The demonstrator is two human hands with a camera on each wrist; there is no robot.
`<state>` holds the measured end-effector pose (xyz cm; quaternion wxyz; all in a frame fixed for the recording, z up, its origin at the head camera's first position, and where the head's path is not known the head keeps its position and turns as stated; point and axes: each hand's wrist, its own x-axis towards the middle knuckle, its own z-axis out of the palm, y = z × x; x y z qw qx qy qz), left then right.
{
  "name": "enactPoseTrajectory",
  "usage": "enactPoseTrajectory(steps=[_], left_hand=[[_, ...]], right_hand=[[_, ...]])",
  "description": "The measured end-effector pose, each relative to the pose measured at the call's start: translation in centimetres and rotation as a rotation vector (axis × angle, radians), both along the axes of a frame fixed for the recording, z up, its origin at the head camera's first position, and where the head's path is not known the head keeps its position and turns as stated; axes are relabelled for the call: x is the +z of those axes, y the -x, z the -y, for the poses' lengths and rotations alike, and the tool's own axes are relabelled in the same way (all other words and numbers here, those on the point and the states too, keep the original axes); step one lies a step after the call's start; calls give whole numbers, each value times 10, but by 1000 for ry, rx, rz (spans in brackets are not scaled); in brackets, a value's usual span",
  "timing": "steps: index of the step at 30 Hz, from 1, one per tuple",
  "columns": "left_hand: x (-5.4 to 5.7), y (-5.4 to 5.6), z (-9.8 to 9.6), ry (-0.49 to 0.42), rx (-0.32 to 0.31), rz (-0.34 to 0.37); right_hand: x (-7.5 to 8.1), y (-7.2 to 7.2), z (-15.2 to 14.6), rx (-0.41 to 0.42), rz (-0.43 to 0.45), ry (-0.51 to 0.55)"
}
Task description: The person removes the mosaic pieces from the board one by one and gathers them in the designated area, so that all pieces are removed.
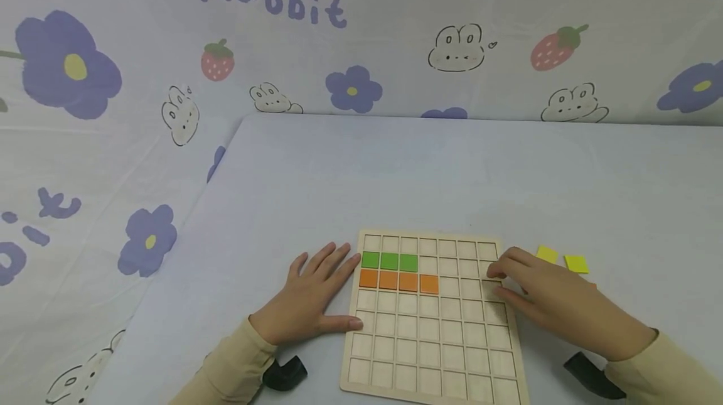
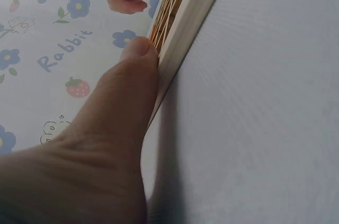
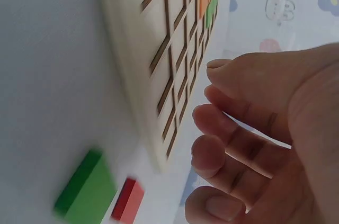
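A square wooden grid board [image 1: 427, 372] lies on the table. Its second row from the top bears three green tiles [image 1: 389, 261] at the left, and the row below has several orange tiles [image 1: 388, 279]. My left hand [image 1: 309, 295] spreads its fingers along the board's left edge, with fingertips and thumb right at the rim. Over the right edge of the board hovers my right hand [image 1: 545, 289], its fingers loosely bent. In the right wrist view, nothing shows between that hand's thumb [image 3: 249, 75] and fingers.
Two yellow tiles [image 1: 577, 264] lie right of the board, partly behind my right hand. A green tile [image 3: 87, 192] and a red tile [image 3: 128, 200] sit beside the board in the right wrist view. Behind the table hangs a patterned cloth [image 1: 395, 41].
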<state>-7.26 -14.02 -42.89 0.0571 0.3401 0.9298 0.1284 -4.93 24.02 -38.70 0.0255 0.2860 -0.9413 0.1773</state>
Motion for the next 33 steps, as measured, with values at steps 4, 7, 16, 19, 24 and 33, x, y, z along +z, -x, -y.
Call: enactPoseTrajectory(steps=[4,7,16,19,24,33], left_hand=[[1,1,1,5,1,-10],[1,1,1,5,4,-6],[0,2,1,10,2,8],[0,1,1,14,3,13],[1,1,1,14,1,16],[1,0,0,20,5,14]], right_hand=[[1,7,15,32,-1,-14],[0,11,25,44,-2,-28],[-3,23,51,120,45,-22],[-7,26,58,126,78,-18],[-12,29,66,128,94,-31],[-11,29,75,153,99,-44]])
